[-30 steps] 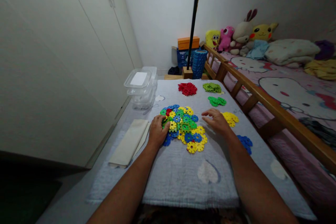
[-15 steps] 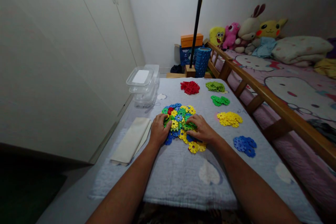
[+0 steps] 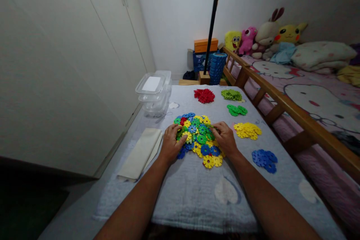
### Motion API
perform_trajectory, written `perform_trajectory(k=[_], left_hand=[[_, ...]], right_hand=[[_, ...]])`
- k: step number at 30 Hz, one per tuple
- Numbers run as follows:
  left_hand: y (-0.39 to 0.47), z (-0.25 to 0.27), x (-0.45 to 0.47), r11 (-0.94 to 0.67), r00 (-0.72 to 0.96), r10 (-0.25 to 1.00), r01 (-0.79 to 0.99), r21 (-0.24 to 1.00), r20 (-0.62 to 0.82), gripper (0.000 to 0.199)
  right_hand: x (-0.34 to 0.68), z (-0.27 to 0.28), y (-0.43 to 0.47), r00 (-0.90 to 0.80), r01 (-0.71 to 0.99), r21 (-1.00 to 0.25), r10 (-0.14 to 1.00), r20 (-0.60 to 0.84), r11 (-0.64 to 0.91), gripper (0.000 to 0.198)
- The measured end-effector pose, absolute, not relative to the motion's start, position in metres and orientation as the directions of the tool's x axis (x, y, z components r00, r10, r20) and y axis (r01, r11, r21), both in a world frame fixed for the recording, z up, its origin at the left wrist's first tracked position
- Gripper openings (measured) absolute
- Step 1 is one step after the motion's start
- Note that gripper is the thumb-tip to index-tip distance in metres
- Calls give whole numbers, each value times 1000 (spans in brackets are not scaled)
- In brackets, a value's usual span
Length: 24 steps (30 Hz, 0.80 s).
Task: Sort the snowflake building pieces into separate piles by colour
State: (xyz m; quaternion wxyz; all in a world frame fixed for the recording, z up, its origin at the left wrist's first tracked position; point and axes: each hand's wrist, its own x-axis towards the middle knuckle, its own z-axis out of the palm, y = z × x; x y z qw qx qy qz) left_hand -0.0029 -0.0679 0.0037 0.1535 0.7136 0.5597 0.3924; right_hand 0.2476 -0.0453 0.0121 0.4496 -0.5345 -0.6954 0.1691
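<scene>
A mixed pile of plastic flower-shaped interlocking discs (image 3: 192,129), in blue, yellow, green and red, lies in the middle of the cloth-covered table. My left hand (image 3: 171,144) is at the pile's left side, fingers curled and thumb over a yellow disc, with light green discs (image 3: 180,134) between them. At the right edge of the pile, my right hand (image 3: 225,138) pinches light green discs partly hidden by its fingers. Sorted groups lie beyond and to the right: red discs (image 3: 204,96), light green discs (image 3: 231,95), green discs (image 3: 237,110), yellow discs (image 3: 247,131) and blue discs (image 3: 264,160).
Stacked clear plastic boxes (image 3: 150,84) stand at the table's back left. A folded beige cloth (image 3: 140,153) lies left of the pile. A white wardrobe (image 3: 70,63) flanks the left side, and a wooden bed rail (image 3: 270,101) runs along the right.
My right hand has moved right from over the pile to its edge, uncovering green and blue discs. My left hand stays at the left side. The view has shifted slightly.
</scene>
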Motion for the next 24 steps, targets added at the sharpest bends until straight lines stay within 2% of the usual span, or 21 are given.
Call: perform_trajectory(k=[4,10,14,17,22,24], left_hand=[[-70,6,-4,-340,130,925,706,621,358,38],[-69,5,-2,-293,105,943,710,640,314,42],[-68,5,4,-263,68,950,697,667,304,36],[-66,8,10,-274,79,948,696,663,309,31],[-56,11,18,-304,168,948,732,610,270,53],[-50,13,20,-299,200,952,758,579,230,47]], right_hand=[[260,6,-37,25,642,-693,894,447,328,21],[269,-8,-28,-4,708,-631,895,447,318,33],[270,-13,-28,-34,742,-582,885,464,333,41],[271,-15,-28,-31,780,-543,884,466,313,38],[271,-19,-28,2,874,-442,907,422,204,41],[272,-19,-28,-8,886,-423,917,400,192,43]])
